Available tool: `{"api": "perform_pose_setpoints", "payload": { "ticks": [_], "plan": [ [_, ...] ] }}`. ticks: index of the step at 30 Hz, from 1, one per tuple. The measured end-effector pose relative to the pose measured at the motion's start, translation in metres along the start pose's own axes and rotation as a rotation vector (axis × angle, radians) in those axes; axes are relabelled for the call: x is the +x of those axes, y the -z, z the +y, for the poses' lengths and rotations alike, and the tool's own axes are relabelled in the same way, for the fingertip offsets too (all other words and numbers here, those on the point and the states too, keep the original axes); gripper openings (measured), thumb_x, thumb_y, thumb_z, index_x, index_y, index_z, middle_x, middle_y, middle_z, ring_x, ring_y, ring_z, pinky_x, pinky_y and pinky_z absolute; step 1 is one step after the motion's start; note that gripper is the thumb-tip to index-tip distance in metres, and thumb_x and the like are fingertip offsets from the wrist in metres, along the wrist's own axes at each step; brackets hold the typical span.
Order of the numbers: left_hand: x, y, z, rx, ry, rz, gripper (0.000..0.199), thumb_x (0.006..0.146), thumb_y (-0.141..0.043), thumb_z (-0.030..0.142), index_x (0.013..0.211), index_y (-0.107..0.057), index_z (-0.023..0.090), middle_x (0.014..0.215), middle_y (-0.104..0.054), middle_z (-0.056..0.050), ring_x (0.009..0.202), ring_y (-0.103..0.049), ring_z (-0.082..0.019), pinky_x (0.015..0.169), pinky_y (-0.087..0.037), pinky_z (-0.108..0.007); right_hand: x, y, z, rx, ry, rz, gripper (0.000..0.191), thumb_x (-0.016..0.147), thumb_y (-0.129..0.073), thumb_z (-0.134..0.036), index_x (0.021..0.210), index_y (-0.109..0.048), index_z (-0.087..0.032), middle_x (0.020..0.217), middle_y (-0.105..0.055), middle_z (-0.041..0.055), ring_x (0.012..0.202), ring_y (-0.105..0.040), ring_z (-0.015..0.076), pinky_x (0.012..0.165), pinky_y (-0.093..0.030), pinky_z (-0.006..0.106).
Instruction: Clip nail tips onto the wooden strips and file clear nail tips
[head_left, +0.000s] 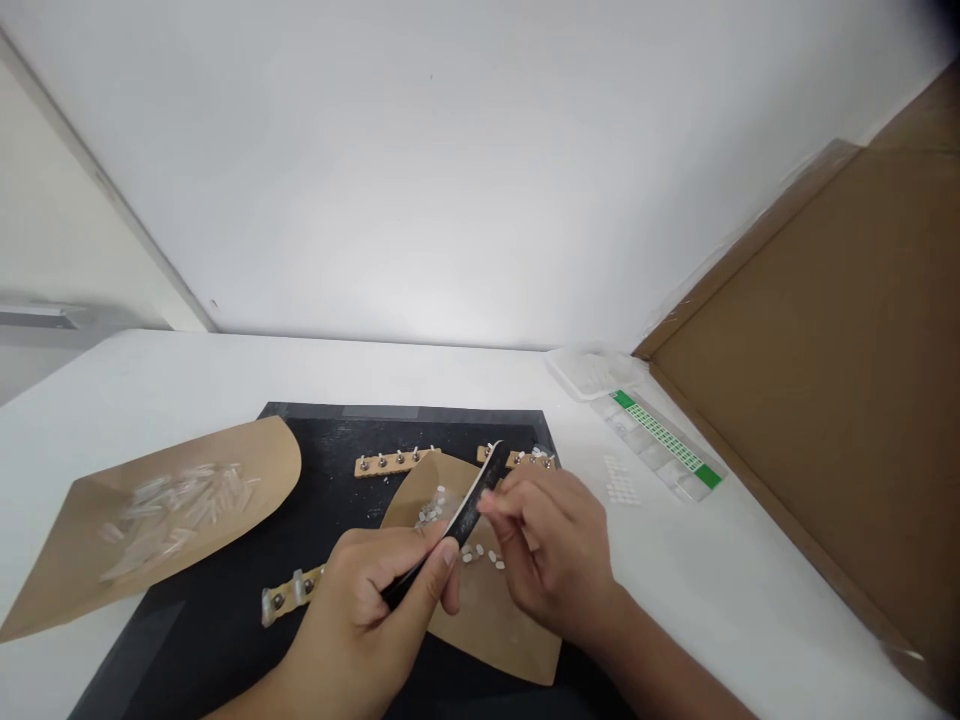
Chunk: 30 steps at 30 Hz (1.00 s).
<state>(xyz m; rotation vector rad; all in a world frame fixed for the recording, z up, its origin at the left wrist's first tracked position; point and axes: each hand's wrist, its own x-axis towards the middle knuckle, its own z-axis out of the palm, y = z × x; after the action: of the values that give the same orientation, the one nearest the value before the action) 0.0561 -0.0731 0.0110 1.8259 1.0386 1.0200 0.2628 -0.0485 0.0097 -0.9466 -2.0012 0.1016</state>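
My left hand (375, 610) grips a black nail file with a pale edge (476, 500), which points up and to the right. My right hand (555, 550) is beside the file, thumb and fingertips pinched at its surface; what they hold is too small to make out. Under both hands lies a brown paper sheet (510, 640) with several small white oval pieces (480, 551) on it. Wooden strips with metal studs lie around: one behind (397, 461), one at the back right (514, 460), partly hidden, and one at the left (289, 592) by my left wrist.
Another brown sheet (262, 440) at the left bears many clear nail-shaped pieces (187, 505). Everything centres on a black mat (322, 430). At the right are a clear case with a green label (664, 440), small white pieces (621, 480), a plastic tray (592, 372) and a large cardboard box (817, 400).
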Motion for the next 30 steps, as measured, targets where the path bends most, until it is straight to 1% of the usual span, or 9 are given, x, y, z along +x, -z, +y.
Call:
{"api": "perform_pose_setpoints", "payload": {
  "ticks": [1,4,8,12,16,21,24,26,30],
  "plan": [
    [0.000,0.000,0.000,0.008,-0.007,0.011,0.045,0.107,-0.053,0.027,0.065,-0.062,0.018,0.050,-0.049,0.005,0.045,-0.056,-0.008,0.041,-0.033,-0.014,0.000,0.000,0.000,-0.008,-0.004,0.005,0.022,0.099,-0.061,-0.008,0.082,-0.054,-0.021,0.074,-0.060,-0.0001,0.066,-0.053,0.0149,0.064,-0.032,0.033],
    [0.002,0.000,0.001,0.039,-0.052,0.013,0.044,0.107,-0.053,0.023,0.065,-0.063,0.019,0.051,-0.051,0.005,0.049,-0.058,-0.009,0.049,-0.039,-0.016,0.000,0.001,0.001,0.015,0.025,-0.074,0.024,0.099,-0.061,-0.009,0.081,-0.052,-0.021,0.075,-0.060,-0.0002,0.065,-0.052,0.0144,0.064,-0.032,0.033],
    [0.004,0.000,0.003,0.068,-0.095,0.037,0.042,0.106,-0.054,0.020,0.065,-0.062,0.018,0.055,-0.056,0.005,0.048,-0.055,-0.007,0.053,-0.039,-0.018,0.001,0.002,-0.002,-0.043,-0.009,0.022,0.022,0.099,-0.061,-0.007,0.082,-0.054,-0.021,0.074,-0.060,-0.0002,0.066,-0.051,0.0147,0.063,-0.032,0.033],
    [0.003,0.000,0.004,0.042,-0.126,0.012,0.039,0.105,-0.054,0.017,0.068,-0.063,0.019,0.058,-0.058,0.004,0.050,-0.058,-0.008,0.054,-0.039,-0.019,0.002,0.003,-0.004,0.012,0.028,-0.080,0.025,0.099,-0.060,-0.009,0.079,-0.051,-0.021,0.073,-0.058,-0.0008,0.063,-0.050,0.0145,0.063,-0.033,0.033],
    [0.001,-0.001,0.001,0.047,-0.115,0.011,0.039,0.106,-0.054,0.018,0.068,-0.063,0.019,0.058,-0.057,0.004,0.051,-0.057,-0.008,0.055,-0.039,-0.020,0.001,0.004,-0.001,-0.038,-0.017,-0.007,0.023,0.099,-0.061,-0.009,0.081,-0.054,-0.021,0.074,-0.059,0.0001,0.064,-0.050,0.0154,0.062,-0.032,0.033],
    [0.000,-0.005,-0.001,0.063,-0.135,0.008,0.038,0.105,-0.055,0.018,0.067,-0.062,0.019,0.056,-0.056,0.005,0.050,-0.058,-0.008,0.055,-0.039,-0.020,-0.005,0.009,0.004,0.036,-0.002,-0.142,0.022,0.100,-0.060,-0.009,0.083,-0.053,-0.022,0.076,-0.058,-0.0004,0.066,-0.049,0.0148,0.065,-0.035,0.032],
    [0.001,-0.006,-0.001,0.078,-0.140,0.027,0.038,0.105,-0.055,0.017,0.068,-0.063,0.020,0.057,-0.057,0.005,0.050,-0.057,-0.008,0.054,-0.039,-0.021,-0.007,0.008,0.005,0.032,0.003,-0.141,0.021,0.099,-0.061,-0.009,0.083,-0.053,-0.021,0.077,-0.059,0.0000,0.066,-0.049,0.0146,0.064,-0.035,0.032],
    [0.002,-0.006,-0.002,0.086,-0.142,0.034,0.037,0.105,-0.056,0.016,0.069,-0.063,0.020,0.058,-0.058,0.005,0.049,-0.057,-0.008,0.053,-0.039,-0.021,-0.005,0.007,0.005,0.031,-0.001,-0.110,0.020,0.098,-0.062,-0.010,0.083,-0.055,-0.021,0.076,-0.060,0.0002,0.066,-0.050,0.0149,0.063,-0.036,0.032],
    [0.003,-0.006,-0.003,0.089,-0.174,0.050,0.030,0.104,-0.056,0.014,0.075,-0.065,0.020,0.063,-0.062,0.003,0.053,-0.061,-0.009,0.055,-0.043,-0.020,0.000,0.008,0.007,0.207,-0.120,-0.037,0.014,0.099,-0.065,-0.014,0.087,-0.065,-0.021,0.076,-0.063,0.0001,0.068,-0.058,0.0156,0.064,-0.043,0.031]
  ]
}}
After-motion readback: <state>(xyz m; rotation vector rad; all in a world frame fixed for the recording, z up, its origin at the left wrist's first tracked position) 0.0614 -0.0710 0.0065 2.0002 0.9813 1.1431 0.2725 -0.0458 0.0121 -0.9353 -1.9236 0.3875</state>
